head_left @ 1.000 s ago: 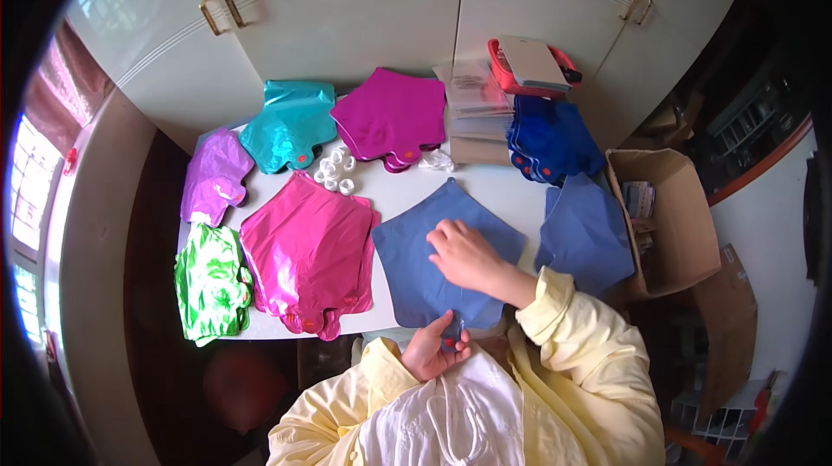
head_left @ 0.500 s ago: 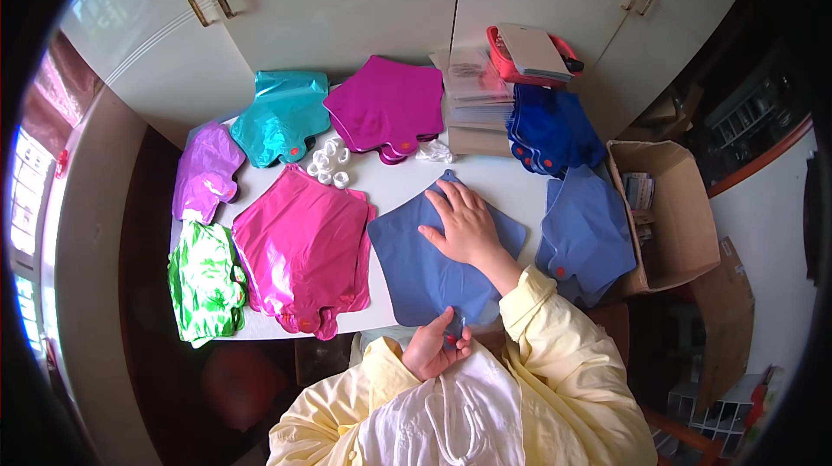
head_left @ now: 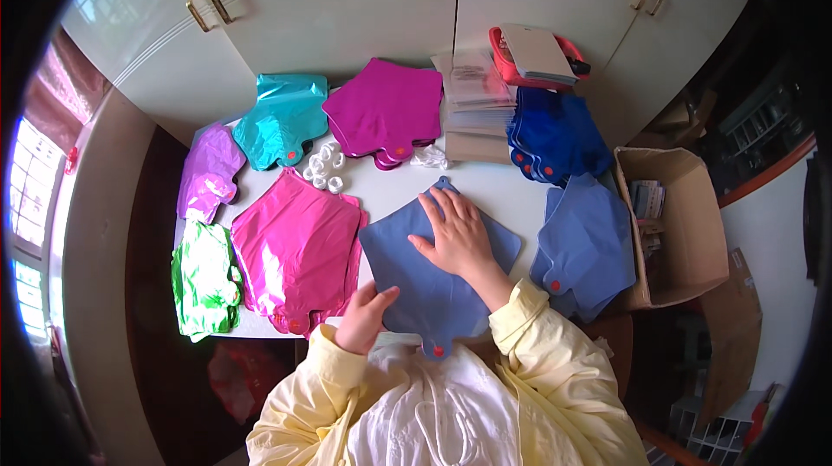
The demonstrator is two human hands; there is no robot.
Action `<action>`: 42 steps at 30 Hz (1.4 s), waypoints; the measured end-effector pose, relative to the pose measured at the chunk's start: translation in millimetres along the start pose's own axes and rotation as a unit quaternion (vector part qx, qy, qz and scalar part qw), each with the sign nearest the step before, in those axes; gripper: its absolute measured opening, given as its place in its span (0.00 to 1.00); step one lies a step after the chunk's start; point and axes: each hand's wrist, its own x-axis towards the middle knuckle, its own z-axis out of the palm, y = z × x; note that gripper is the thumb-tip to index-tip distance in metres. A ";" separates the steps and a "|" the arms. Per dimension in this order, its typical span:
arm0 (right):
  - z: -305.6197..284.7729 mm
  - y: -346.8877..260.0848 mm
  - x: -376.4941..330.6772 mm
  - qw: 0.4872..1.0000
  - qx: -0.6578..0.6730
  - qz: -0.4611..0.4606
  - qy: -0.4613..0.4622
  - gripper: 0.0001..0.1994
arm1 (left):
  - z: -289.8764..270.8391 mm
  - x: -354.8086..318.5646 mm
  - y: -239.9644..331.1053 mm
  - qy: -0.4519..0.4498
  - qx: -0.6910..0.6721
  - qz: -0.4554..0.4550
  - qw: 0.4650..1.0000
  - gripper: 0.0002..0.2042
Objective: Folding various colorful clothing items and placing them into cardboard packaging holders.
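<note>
A flat, uninflated blue-grey foil balloon [head_left: 433,310], star-shaped, lies before me with its tab and red dot toward my body. My right hand [head_left: 458,236] is spread flat on its upper part, fingers apart. At the balloon's lower left edge is my left hand [head_left: 364,317]; its thumb lies over the edge and the other fingers are curled, partly hidden. A stack of shiny pink foil balloons [head_left: 295,249] sits just left. On the right lie more blue-grey foil balloons [head_left: 585,245], overlapping each other.
Behind are magenta [head_left: 386,106], teal [head_left: 282,119] and dark blue foil balloons [head_left: 559,132]; purple [head_left: 210,167] and green ones [head_left: 206,280] lie left. White ribbon rolls [head_left: 322,167], clear bags [head_left: 477,106] and a pink basket [head_left: 529,76] stand on the table [head_left: 381,184]. A cardboard box [head_left: 693,232] is at right.
My left hand has left the balloon's bottom tab and moved left and up to its lower left edge. My right hand still lies flat on the balloon.
</note>
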 end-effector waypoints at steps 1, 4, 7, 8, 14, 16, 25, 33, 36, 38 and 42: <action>1.3 -0.6 -0.4 1.000 0.006 -0.001 0.005 0.32 | -6.8 7.9 -1.8 0.001 0.074 0.042 0.996 0.13; -1.3 -1.7 -0.4 1.000 0.016 -0.013 0.021 0.29 | -22.2 27.2 0.3 0.059 0.381 0.163 0.908 0.12; -2.7 -1.5 0.5 0.998 0.030 -0.043 0.022 0.22 | -5.8 25.4 8.9 0.173 0.615 0.220 0.738 0.11; -3.0 -1.9 1.2 0.997 0.036 -0.058 0.022 0.19 | -5.0 26.5 7.6 0.177 0.613 0.235 0.733 0.12; -4.5 -2.0 4.4 0.992 0.089 -0.086 0.015 0.12 | -8.1 37.4 6.7 0.182 0.626 0.250 0.716 0.13; -3.3 -0.8 4.8 0.992 0.088 -0.089 0.016 0.12 | -8.2 45.3 10.2 0.185 0.609 0.239 0.734 0.14; -0.5 -1.0 3.8 0.993 0.070 -0.097 -0.002 0.12 | -13.2 48.9 12.0 0.159 0.617 0.263 0.724 0.14; 2.2 2.1 12.7 0.990 0.082 -0.109 -0.024 0.16 | -10.4 45.3 14.5 0.172 0.624 0.256 0.719 0.13; 0.9 0.7 12.4 0.990 0.092 -0.103 -0.026 0.17 | -10.8 46.5 15.6 0.168 0.626 0.253 0.718 0.12; 0.1 0.9 13.5 0.989 0.100 -0.106 -0.024 0.17 | -8.8 48.7 18.8 0.169 0.623 0.253 0.720 0.12; -0.8 0.6 14.3 0.989 0.098 -0.098 -0.042 0.18 | 1.2 52.3 23.5 0.166 0.619 0.238 0.730 0.11</action>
